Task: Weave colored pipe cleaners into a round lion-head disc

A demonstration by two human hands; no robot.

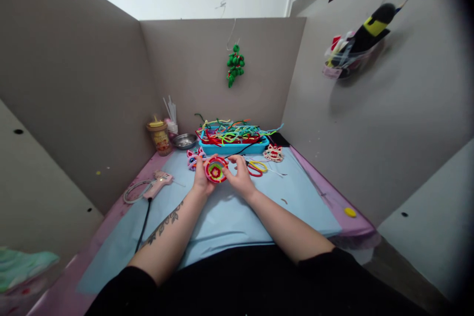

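A round coiled disc of pipe cleaners [216, 169], red on the outside with green, yellow and purple rings, is held upright over the light blue mat [222, 217]. My left hand [201, 176] grips its left edge. My right hand [239, 174] pinches its right edge with curled fingers. Both forearms reach in from the bottom of the view.
A blue tray [233, 147] heaped with coloured pipe cleaners stands behind the hands. Scissors [255, 167] lie to the right, a small red-and-white figure [273, 153] beyond them. A glue gun [157, 181] with its cord lies left. A jar [160, 137] and metal bowl [184, 140] stand at the back. Grey partition walls enclose the desk.
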